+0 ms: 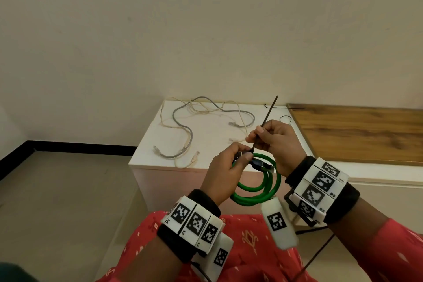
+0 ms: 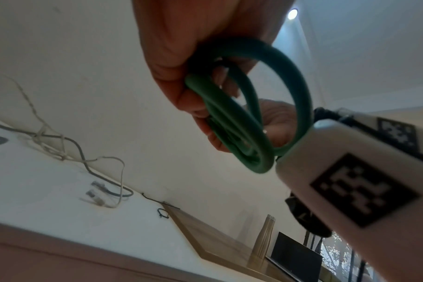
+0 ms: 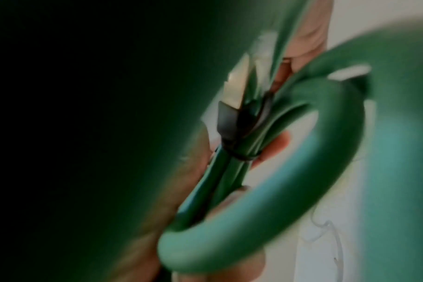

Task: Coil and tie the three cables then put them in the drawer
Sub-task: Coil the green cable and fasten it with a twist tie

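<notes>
Room: plain cream wall (image 1: 206,30), grey floor (image 1: 57,201) with a dark skirting strip along the wall's foot.
Cabinet: a white cabinet (image 1: 210,135) stands against the wall; a wooden board (image 1: 357,133) lies on its right part.
Green cable: the green cable (image 1: 263,185) is wound into a small coil of several loops, held in the air in front of the cabinet, above the person's red-clad lap; its black plugs sit at the top of the coil, by the fingers.
Tie: a black tie (image 1: 266,119) is looped round the bunched strands at the top of the coil, its free tail sticking up and to the right.
Left hand: the left hand (image 1: 225,171) grips the top of the coil, fingers curled round the strands where the tie sits.
Right hand: the right hand (image 1: 278,142) pinches the tie's tail between thumb and fingers, just above the coil.
Other cables: a grey cable (image 1: 180,126) and a beige cable (image 1: 201,110) lie loose and tangled together on the cabinet top, uncoiled.
Spare ties: two more black ties (image 1: 286,118) lie near the board's left edge, one looped.
Right wrist view: very blurred; it seems to show the tie cinched round the green strands.
</notes>
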`<action>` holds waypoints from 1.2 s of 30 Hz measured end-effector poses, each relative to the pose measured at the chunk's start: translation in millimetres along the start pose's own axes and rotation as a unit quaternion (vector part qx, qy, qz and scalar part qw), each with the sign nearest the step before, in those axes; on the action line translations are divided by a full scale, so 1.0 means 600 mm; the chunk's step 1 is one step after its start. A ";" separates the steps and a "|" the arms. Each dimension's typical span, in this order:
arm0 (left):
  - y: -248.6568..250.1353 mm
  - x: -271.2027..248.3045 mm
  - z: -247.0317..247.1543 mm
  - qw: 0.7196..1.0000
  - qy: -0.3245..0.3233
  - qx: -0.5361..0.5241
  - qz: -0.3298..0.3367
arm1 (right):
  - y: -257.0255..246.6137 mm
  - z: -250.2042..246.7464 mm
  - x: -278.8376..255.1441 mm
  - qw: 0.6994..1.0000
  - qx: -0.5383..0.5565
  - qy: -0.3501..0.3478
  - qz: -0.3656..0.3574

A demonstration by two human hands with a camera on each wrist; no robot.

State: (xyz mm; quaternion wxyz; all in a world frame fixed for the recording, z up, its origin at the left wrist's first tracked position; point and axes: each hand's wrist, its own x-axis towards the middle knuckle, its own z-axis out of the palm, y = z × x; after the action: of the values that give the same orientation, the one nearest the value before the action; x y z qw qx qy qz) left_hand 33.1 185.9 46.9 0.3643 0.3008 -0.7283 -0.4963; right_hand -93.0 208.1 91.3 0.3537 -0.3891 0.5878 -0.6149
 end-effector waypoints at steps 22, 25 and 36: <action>0.005 0.006 -0.014 0.991 0.117 0.062 -0.010 | -0.011 0.042 -0.044 0.995 0.015 -0.041 -0.089; 0.004 0.005 -0.017 0.992 0.112 0.059 0.003 | -0.002 0.053 -0.055 0.995 -0.007 -0.016 -0.098; -0.023 0.007 -0.032 0.996 0.077 0.019 0.043 | -0.008 0.047 -0.041 0.994 0.046 -0.048 -0.087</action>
State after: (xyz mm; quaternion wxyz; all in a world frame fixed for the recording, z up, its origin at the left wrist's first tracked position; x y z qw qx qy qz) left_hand 47.9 168.4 39.8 0.4344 0.3134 -0.7195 -0.4420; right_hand -56.4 217.6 94.7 0.3442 -0.4508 0.5049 -0.6506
